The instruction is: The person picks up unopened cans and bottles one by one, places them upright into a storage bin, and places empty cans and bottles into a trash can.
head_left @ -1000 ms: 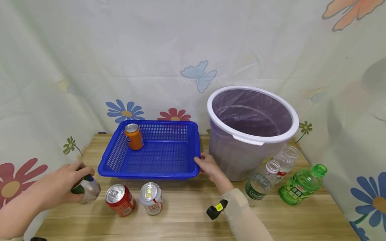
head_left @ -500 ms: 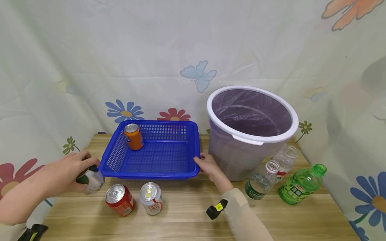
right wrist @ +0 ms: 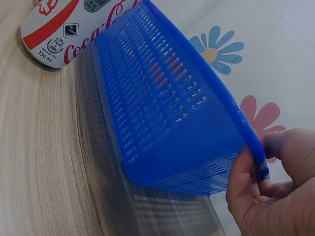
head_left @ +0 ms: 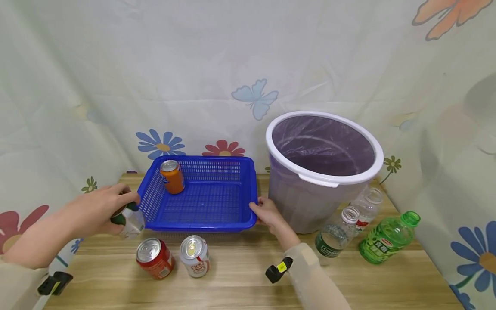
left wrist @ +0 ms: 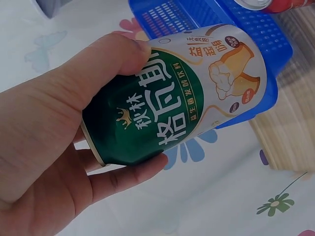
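My left hand [head_left: 102, 211] grips a green and white drink can [left wrist: 162, 98], tilted, beside the left front corner of a blue plastic basket [head_left: 201, 226]. In the left wrist view, thumb and fingers wrap the can's green end. My right hand [head_left: 269, 214] pinches the basket's right rim; the right wrist view shows thumb and fingers [right wrist: 241, 182] on either side of that rim. An orange can [head_left: 172, 177] stands inside the basket at the back left. In front of the basket a red can [head_left: 155, 258] and a white Coca-Cola can [head_left: 195, 256] stand upright on the table.
A large bin [head_left: 302, 202] with a white rim and a plastic liner stands right of the basket. Two clear bottles, the nearer one [head_left: 335, 234] with a green label, and a green bottle [head_left: 387, 239] stand beside it. A patterned cloth [head_left: 217, 64] hangs behind the table.
My left hand has carried the green and white can right and slightly away from me, up to the basket's left front corner. My right hand stays on the rim.
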The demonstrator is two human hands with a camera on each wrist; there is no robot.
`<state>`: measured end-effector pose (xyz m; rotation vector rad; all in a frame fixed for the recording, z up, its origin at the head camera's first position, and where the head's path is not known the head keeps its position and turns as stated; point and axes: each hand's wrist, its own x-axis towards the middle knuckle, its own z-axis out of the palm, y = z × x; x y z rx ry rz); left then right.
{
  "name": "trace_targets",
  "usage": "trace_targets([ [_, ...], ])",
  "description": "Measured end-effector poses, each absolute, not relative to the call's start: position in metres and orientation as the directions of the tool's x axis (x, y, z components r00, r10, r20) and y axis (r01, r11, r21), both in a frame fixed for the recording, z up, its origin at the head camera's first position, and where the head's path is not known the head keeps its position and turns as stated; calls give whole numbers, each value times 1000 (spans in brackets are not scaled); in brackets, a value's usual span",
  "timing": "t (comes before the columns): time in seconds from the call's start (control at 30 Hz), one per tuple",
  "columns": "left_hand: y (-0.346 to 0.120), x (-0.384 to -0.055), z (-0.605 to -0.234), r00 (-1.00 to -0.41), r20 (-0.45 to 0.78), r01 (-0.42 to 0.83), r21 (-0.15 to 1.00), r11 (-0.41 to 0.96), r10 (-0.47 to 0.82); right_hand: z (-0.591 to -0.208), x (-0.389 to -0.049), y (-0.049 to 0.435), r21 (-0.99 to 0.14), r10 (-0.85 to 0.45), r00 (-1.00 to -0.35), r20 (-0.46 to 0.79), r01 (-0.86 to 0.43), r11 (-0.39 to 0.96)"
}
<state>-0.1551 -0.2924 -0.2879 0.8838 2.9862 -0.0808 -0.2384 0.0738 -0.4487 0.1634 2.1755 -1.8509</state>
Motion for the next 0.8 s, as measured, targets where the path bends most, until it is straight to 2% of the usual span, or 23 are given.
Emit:
trace_targets([
  [0.5,-285,-179,-282,-793,-7,610,-18,792,610,-451,-240,73,-954,-93,-955,-281,267,133],
  [0.8,-281,-195,-282,-809,-30,587,4,810,587,-436,-232,72,-955,-116,-953,-280,263,140],
])
